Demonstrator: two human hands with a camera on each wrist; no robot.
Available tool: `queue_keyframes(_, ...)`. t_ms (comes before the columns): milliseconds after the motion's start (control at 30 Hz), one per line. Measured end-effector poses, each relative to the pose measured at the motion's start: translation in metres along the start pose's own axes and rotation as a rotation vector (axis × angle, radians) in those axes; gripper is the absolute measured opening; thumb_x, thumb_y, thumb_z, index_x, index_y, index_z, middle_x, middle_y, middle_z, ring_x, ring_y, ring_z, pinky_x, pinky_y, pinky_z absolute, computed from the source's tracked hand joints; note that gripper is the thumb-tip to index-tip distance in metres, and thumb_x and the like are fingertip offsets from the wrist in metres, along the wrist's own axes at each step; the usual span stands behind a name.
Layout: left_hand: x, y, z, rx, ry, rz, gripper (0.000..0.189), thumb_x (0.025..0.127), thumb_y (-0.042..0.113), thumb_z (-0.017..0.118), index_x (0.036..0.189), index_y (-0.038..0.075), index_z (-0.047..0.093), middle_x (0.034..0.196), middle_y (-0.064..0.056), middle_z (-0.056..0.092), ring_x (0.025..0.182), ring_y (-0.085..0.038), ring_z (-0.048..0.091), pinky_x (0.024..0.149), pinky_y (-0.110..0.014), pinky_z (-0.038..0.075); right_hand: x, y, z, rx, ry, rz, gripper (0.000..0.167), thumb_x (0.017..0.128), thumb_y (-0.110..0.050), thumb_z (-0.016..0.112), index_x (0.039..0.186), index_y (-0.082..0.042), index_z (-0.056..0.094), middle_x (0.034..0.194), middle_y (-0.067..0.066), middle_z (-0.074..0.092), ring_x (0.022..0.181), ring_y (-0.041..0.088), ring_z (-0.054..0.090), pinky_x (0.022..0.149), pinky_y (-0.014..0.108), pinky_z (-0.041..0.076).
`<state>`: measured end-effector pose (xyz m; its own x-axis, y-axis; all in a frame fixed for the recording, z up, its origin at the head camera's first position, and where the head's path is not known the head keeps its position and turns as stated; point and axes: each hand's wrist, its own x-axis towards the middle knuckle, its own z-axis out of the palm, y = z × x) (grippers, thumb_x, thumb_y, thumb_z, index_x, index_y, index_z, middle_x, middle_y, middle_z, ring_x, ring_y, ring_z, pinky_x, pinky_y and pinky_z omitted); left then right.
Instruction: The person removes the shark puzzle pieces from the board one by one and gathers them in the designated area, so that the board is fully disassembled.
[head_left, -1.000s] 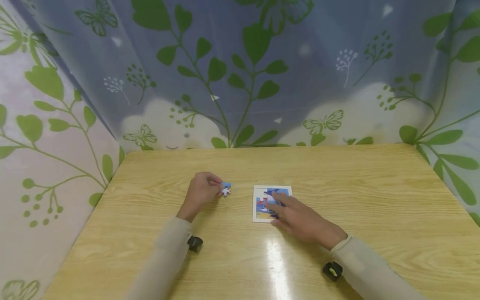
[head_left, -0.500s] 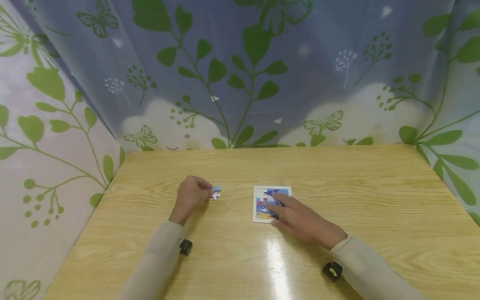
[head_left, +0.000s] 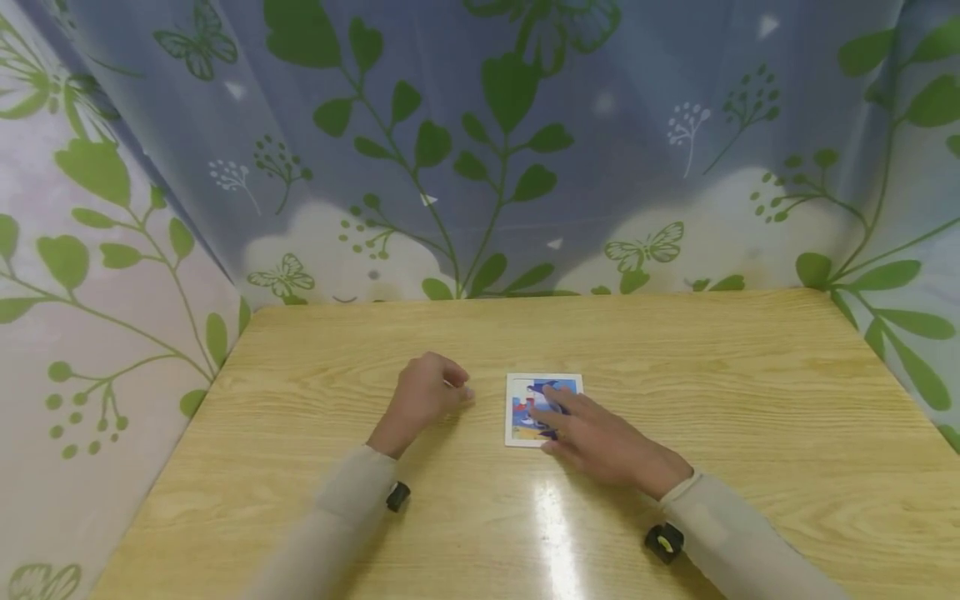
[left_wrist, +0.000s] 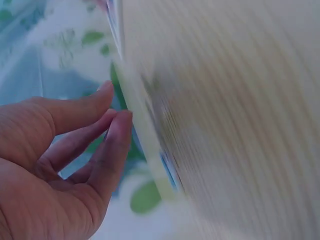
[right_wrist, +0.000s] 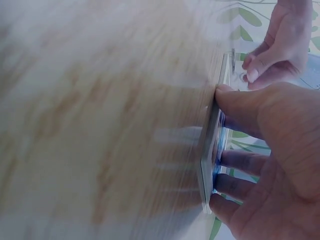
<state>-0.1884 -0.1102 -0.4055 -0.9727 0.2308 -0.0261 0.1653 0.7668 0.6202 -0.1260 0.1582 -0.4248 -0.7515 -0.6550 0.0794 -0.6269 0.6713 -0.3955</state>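
Note:
A small picture jigsaw puzzle in a white frame (head_left: 509, 421) lies flat on the table, its upper left part bare white. My right hand (head_left: 607, 437) rests on it with fingers spread over the blue picture. In the right wrist view, the thumb (right_wrist: 235, 100) touches the frame's edge. To the left of the frame, my left hand (head_left: 427, 392) hovers with thumb and fingers loosely bent and nothing between them. A thin blue edge, the puzzle piece (left_wrist: 169, 171), shows on the tabletop in the left wrist view; the hand hides it in the head view.
The wood-grain table (head_left: 712, 358) reaches back to a leaf-patterned curtain (head_left: 480, 150). Similar cloth hangs at both sides. Black wrist cameras (head_left: 664, 542) sit under both sleeves.
My left hand drew left with the puzzle piece, let it go, and came back right toward the frame with nothing in it. My right hand has stayed on the puzzle.

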Motion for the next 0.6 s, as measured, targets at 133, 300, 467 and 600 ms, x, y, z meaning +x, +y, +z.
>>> queue_keyframes(133,0.002,0.019,0.019,0.012,-0.101,0.094,0.023,0.084,0.014,0.084,0.103,0.003,0.078,0.098,-0.007,0.075,0.091,-0.022,0.070,0.080,-0.038,0.057,0.000,0.001,-0.001,0.007,-0.013,0.014,0.049,0.102,-0.021,0.062,0.146,-0.002,0.051,0.157,0.028,0.034,0.141,0.051,0.035,0.111,0.061,0.033)
queue_keyframes(300,0.004,0.029,0.035,0.022,-0.183,0.166,0.028,0.082,0.014,0.086,0.106,0.003,0.077,0.093,-0.004,0.071,0.086,-0.017,0.063,0.077,-0.032,0.054,0.003,0.005,-0.001,0.030,-0.020,0.008,0.049,0.101,-0.020,0.063,0.146,-0.003,0.052,0.156,0.029,0.034,0.141,0.051,0.035,0.109,0.061,0.036)
queue_keyframes(467,0.005,0.032,0.037,0.023,-0.200,0.160,0.028,0.081,0.011,0.086,0.105,0.002,0.076,0.092,-0.005,0.069,0.085,-0.016,0.061,0.077,-0.032,0.053,0.001,0.007,-0.002,0.017,-0.037,-0.019,0.049,0.101,-0.018,0.064,0.145,-0.001,0.052,0.155,0.031,0.035,0.141,0.051,0.034,0.109,0.059,0.037)
queue_keyframes(600,0.007,0.034,0.038,0.027,-0.209,0.160,0.026,0.082,0.010,0.085,0.105,0.002,0.075,0.094,-0.006,0.069,0.086,-0.018,0.062,0.078,-0.033,0.054,-0.004,0.007,-0.004,-0.022,-0.035,-0.021,0.043,0.101,-0.014,0.064,0.141,-0.001,0.057,0.151,0.030,0.041,0.140,0.049,0.036,0.108,0.057,0.039)
